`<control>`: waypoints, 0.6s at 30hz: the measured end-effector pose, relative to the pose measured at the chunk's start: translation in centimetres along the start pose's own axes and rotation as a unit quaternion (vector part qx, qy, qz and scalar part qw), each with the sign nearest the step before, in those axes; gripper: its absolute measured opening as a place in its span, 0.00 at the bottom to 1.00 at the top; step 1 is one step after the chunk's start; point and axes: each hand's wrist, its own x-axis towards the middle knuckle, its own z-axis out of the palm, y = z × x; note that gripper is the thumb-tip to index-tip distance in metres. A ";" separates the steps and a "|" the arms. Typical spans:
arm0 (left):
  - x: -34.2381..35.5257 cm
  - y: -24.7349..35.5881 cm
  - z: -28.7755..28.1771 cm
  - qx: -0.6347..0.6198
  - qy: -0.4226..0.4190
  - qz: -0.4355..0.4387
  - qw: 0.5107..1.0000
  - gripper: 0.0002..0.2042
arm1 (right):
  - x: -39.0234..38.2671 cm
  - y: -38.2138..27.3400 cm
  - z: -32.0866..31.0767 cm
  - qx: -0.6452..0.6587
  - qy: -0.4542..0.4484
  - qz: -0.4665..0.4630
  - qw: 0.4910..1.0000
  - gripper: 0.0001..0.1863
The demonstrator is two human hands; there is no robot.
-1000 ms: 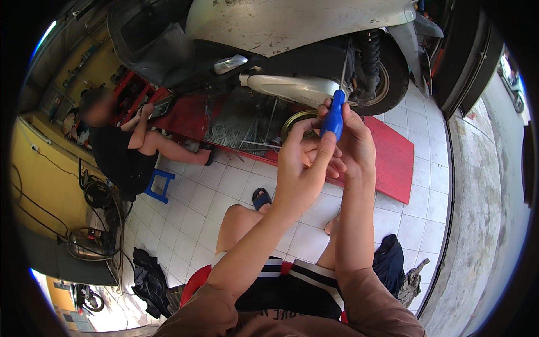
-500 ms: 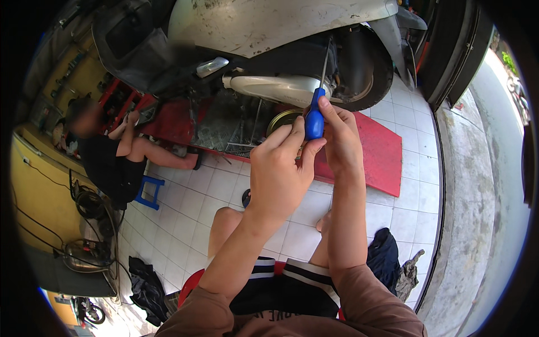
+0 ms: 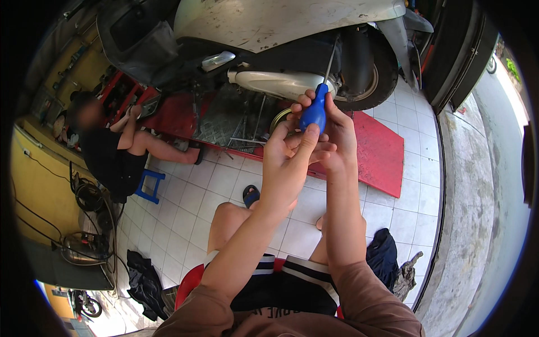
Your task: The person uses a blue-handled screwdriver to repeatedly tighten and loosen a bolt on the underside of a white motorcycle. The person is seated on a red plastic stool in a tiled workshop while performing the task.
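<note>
A screwdriver (image 3: 313, 114) with a bulbous blue handle is held in both hands, its thin metal shaft pointing up and away. My left hand (image 3: 289, 149) has its thumb pressed on the butt of the handle, fingers curled behind it. Around the handle's right side closes my right hand (image 3: 341, 132), thumb along the upper part and fingertips showing on the left. The shaft's tip lies in front of the dark area beside the rear wheel (image 3: 368, 73) of a scooter (image 3: 281, 25); whether it touches anything I cannot tell.
The scooter stands over a red lift platform (image 3: 376, 151) with a metal tread plate. On the left a person in black (image 3: 109, 151) sits on a blue stool (image 3: 149, 185). Dark cloths (image 3: 383, 255) lie on the tiled floor; an air compressor (image 3: 84, 250) and hoses stand left.
My left thumb has moved up onto the handle's butt, and the left fingers have slid behind it. My right fingers now wrap farther around the handle. The screwdriver has tilted slightly rightward.
</note>
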 end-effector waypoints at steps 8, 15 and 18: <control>0.6 1.3 0.1 0.465 -0.009 0.328 0.822 0.14 | -0.6 -1.3 1.0 -0.353 0.189 -0.115 0.909 0.21; 0.5 0.8 1.1 0.342 -0.003 0.317 0.885 0.13 | -1.0 -2.2 1.1 -0.321 0.156 -0.091 0.929 0.20; 0.7 0.0 0.8 0.278 0.018 0.307 0.910 0.13 | -0.4 -1.1 0.6 -0.138 0.101 -0.057 0.984 0.20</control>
